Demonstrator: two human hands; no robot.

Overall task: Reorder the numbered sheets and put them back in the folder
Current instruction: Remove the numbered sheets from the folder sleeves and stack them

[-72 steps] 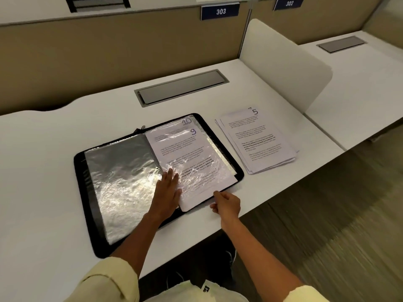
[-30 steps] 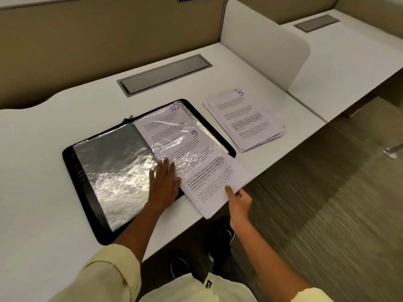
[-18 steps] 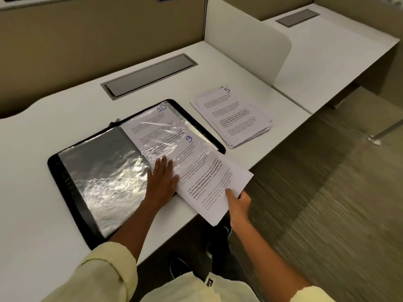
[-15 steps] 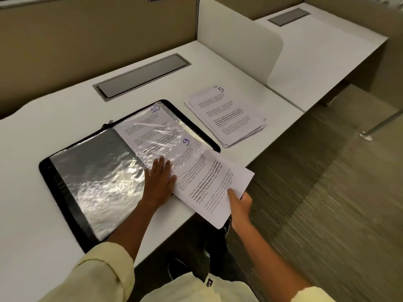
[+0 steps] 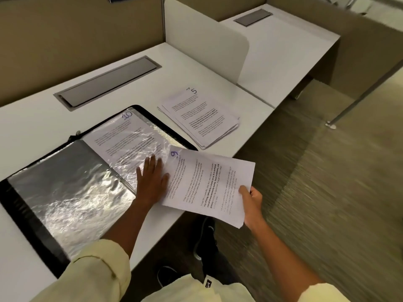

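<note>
Two hands: both yours, both in view over the white desk (image 5: 196, 68).
Left hand (image 5: 151, 179): your fingers lie straight and spread, pressing flat on the plastic sleeve (image 5: 133, 147) on the right side of the open folder (image 5: 28, 216); they grip nothing.
Right hand (image 5: 250, 201): your thumb and curled fingers pinch the near corner of the sheet marked 9 (image 5: 207, 184).
Sheet marked 9: out of the sleeve, turned sideways, held past the desk's front edge, its far end just beside your left hand.
Sheet marked 10 (image 5: 122, 131): inside the sleeve under your left hand.
Folder: black, lying open on the desk, its left sleeve shiny and crinkled.
Stack of sheets (image 5: 200, 116): on the desk right of the folder, a 5 on top.
Divider (image 5: 205, 38): upright behind the stack.
</note>
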